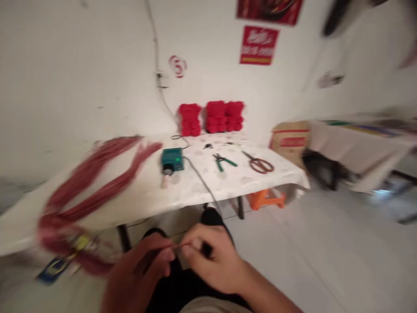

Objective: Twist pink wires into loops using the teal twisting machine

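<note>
Above my lap, my left hand [143, 265] and my right hand [215, 256] meet fingertip to fingertip. Both are pinched on a thin reddish strand [177, 246], which spans the small gap between them; blur hides whether it is wire or thread. Long bundles of dull red strands [97, 169] lie across the table's left side and droop over its front edge near my left hand. Beyond my hands, on the white-covered table [192, 187], sit a teal box [172, 159] with a grey cord, green-handled pliers [224, 162] and scissors [259, 164] with reddish-brown handles.
Red bundles [215, 116] stand against the wall at the table's back. A blue tag [52, 270] hangs by the drooping strands. An orange stool [267, 200] is under the table's right end, near a brown carton [289, 141]. Another covered table [352, 152] stands farther right.
</note>
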Action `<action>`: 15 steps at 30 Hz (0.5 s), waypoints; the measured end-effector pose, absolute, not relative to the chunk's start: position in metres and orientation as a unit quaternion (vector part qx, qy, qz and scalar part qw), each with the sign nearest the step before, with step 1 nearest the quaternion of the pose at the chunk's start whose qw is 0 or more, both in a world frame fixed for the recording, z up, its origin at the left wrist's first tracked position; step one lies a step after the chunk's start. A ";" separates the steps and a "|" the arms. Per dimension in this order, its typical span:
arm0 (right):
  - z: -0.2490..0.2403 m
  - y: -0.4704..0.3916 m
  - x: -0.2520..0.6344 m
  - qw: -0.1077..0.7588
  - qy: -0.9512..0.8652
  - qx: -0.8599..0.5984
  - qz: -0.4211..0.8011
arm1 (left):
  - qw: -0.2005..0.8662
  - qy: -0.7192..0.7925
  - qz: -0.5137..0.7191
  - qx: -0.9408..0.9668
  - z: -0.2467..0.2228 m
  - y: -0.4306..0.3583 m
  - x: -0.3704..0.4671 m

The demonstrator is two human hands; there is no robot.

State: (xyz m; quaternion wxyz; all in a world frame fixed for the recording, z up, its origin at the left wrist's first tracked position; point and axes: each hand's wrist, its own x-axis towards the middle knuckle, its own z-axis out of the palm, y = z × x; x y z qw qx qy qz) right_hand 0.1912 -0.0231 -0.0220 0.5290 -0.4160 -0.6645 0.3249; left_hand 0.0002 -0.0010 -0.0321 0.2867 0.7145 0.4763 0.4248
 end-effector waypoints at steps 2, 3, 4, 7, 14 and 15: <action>-0.018 -0.021 0.196 0.553 -0.669 -0.397 0.299 | 0.338 0.487 0.444 0.672 -0.009 -0.012 0.001; -0.015 -0.021 0.200 0.563 -0.672 -0.385 0.289 | 0.344 0.496 0.461 0.650 0.002 -0.015 0.005; -0.011 -0.022 0.202 0.576 -0.673 -0.375 0.273 | 0.344 0.502 0.471 0.639 0.010 -0.017 0.010; 0.002 -0.026 0.207 0.593 -0.673 -0.375 0.232 | 0.330 0.503 0.477 0.641 0.027 -0.022 0.019; 0.021 -0.026 0.209 0.553 -0.713 -0.372 0.218 | 0.299 0.493 0.450 0.682 0.037 -0.027 0.011; 0.024 -0.026 0.209 0.541 -0.724 -0.361 0.230 | 0.295 0.493 0.444 0.687 0.039 -0.028 0.011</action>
